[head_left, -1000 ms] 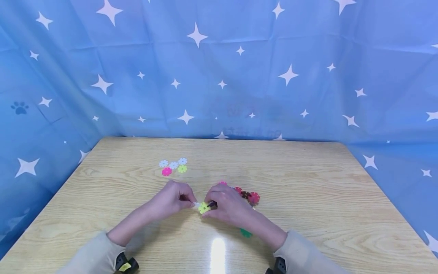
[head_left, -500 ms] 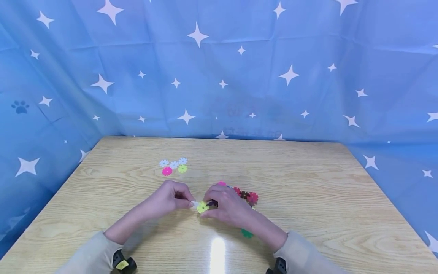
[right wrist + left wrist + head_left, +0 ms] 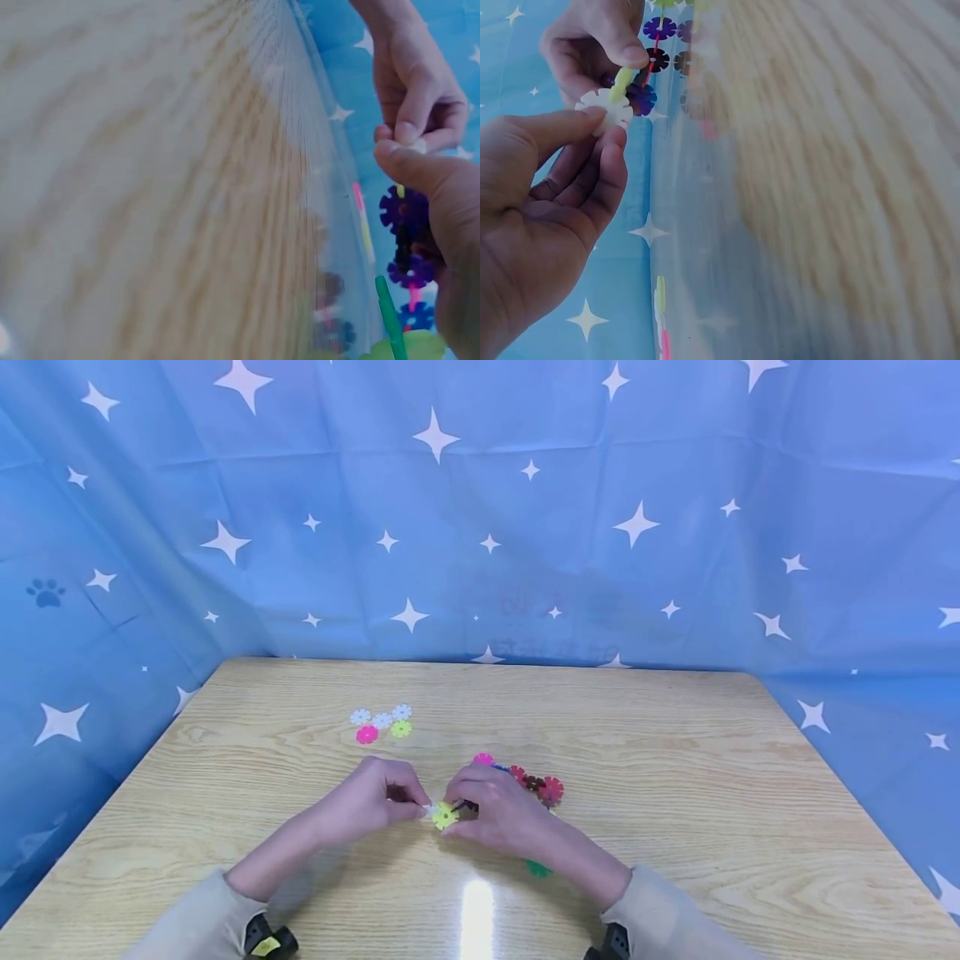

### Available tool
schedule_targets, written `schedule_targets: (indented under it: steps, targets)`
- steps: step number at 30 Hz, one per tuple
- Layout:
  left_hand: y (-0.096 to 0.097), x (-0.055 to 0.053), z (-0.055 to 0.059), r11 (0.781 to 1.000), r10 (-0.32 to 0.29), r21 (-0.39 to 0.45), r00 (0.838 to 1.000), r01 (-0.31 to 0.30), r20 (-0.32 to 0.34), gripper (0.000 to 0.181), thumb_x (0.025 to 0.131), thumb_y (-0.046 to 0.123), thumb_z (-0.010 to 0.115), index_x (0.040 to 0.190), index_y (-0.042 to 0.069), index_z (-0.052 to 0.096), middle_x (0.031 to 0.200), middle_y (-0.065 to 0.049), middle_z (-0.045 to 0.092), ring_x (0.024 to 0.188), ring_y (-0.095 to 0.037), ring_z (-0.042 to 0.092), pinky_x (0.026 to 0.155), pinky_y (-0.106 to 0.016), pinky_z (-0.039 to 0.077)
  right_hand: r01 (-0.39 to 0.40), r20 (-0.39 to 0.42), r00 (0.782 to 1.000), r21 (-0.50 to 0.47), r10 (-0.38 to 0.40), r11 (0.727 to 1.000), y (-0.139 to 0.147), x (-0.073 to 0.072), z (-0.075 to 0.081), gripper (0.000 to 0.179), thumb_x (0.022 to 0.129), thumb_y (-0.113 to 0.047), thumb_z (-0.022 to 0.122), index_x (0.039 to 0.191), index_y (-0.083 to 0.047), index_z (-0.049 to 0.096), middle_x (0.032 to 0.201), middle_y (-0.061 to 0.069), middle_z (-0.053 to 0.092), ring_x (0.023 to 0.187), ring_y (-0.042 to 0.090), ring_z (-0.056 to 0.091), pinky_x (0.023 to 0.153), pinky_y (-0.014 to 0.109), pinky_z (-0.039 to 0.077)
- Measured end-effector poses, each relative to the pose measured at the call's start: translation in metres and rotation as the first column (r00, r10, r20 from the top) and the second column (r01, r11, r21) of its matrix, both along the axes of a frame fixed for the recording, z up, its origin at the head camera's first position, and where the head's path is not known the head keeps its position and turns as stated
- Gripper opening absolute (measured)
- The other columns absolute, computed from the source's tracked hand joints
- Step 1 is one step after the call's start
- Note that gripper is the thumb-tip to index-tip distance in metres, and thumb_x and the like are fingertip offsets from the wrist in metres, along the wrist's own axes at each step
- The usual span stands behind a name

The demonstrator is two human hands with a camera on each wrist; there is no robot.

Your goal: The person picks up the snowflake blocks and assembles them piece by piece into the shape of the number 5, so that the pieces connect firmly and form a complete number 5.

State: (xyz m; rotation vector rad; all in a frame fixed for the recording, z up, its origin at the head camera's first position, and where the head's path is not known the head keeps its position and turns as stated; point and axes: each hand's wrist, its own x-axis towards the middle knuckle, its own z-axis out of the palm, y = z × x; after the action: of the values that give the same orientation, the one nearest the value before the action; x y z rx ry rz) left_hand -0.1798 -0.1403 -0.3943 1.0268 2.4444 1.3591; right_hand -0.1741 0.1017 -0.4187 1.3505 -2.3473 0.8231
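Observation:
In the head view my left hand [image 3: 375,800] pinches a white snowflake disc [image 3: 606,111] between thumb and fingers. My right hand [image 3: 495,806] holds a yellow snowflake disc [image 3: 445,815] at the near end of a chain of linked discs. Seen from the left wrist, the yellow disc stands edge-on against the white one, and the two touch. How deep their slots mesh cannot be told. Purple discs [image 3: 396,210] and a black disc [image 3: 658,60] follow along the chain, partly covered by my right hand. A green disc [image 3: 537,867] shows below the right wrist.
Loose white discs [image 3: 382,720], a pink disc [image 3: 367,734] and a yellow-green disc [image 3: 401,728] lie farther back on the wooden table [image 3: 637,735]. Red discs [image 3: 551,789] of the chain extend beyond my right hand. A blue star-patterned cloth [image 3: 480,510] hangs behind.
Both hands stay close together with the same grips. The joined discs shift slightly left and the chain behind my right hand moves a little. The loose discs stay put.

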Motion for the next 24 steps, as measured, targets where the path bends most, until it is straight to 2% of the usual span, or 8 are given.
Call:
schedule_targets:
  steps: [5, 10, 15, 19, 24]
  targets:
    - [-0.001, 0.001, -0.001, 0.999, 0.033, 0.005, 0.994, -0.033, 0.101, 0.013, 0.085, -0.006, 0.077, 0.087, 0.006, 0.075, 0.08, 0.001, 0.071, 0.07, -0.01, 0.062, 0.062, -0.022, 0.053, -0.014, -0.006, 1.0, -0.02, 0.014, 1.0, 0.0, 0.0, 0.001, 0.035, 0.071, -0.022, 0.096, 0.094, -0.005, 0.074, 0.098, 0.001, 0.071, 0.092, 0.014, 0.067, 0.084, 0.016, 0.053]
    - [-0.001, 0.001, -0.005, 0.996, 0.083, 0.022, 0.983, -0.088, 0.162, 0.011, 0.084, -0.006, 0.077, 0.087, 0.004, 0.073, 0.079, -0.001, 0.07, 0.07, -0.012, 0.063, 0.059, -0.021, 0.052, 0.007, 0.043, 0.999, -0.027, -0.006, 1.0, -0.002, 0.0, 0.004, 0.033, 0.076, -0.02, 0.093, 0.1, -0.006, 0.074, 0.101, 0.0, 0.072, 0.097, 0.015, 0.066, 0.086, 0.019, 0.053]
    - [-0.002, 0.0, -0.009, 0.991, 0.115, 0.043, 0.976, -0.125, 0.186, 0.01, 0.083, -0.006, 0.078, 0.085, 0.002, 0.072, 0.078, -0.003, 0.07, 0.069, -0.012, 0.064, 0.057, -0.021, 0.051, 0.034, 0.112, 0.993, -0.034, -0.03, 0.999, -0.006, 0.002, 0.006, 0.029, 0.08, -0.019, 0.09, 0.103, -0.008, 0.075, 0.102, -0.002, 0.072, 0.099, 0.014, 0.065, 0.086, 0.021, 0.053]
    - [-0.001, 0.001, -0.01, 0.989, 0.128, 0.047, 0.971, -0.14, 0.2, 0.01, 0.083, -0.004, 0.08, 0.084, 0.003, 0.072, 0.077, -0.004, 0.07, 0.068, -0.014, 0.065, 0.055, -0.021, 0.05, 0.034, 0.146, 0.989, -0.055, -0.025, 0.998, -0.009, 0.004, 0.006, 0.02, 0.086, -0.013, 0.084, 0.103, -0.008, 0.074, 0.103, 0.0, 0.071, 0.095, 0.013, 0.067, 0.081, 0.018, 0.054]
    - [0.0, 0.002, -0.01, 0.989, 0.125, 0.051, 0.968, -0.139, 0.216, 0.01, 0.082, -0.003, 0.081, 0.085, 0.003, 0.074, 0.078, -0.005, 0.071, 0.069, -0.016, 0.065, 0.056, -0.021, 0.051, 0.014, 0.101, 0.995, -0.043, -0.009, 0.999, -0.013, 0.004, 0.005, 0.013, 0.089, -0.006, 0.08, 0.1, -0.008, 0.074, 0.099, 0.0, 0.072, 0.092, 0.014, 0.067, 0.079, 0.017, 0.054]
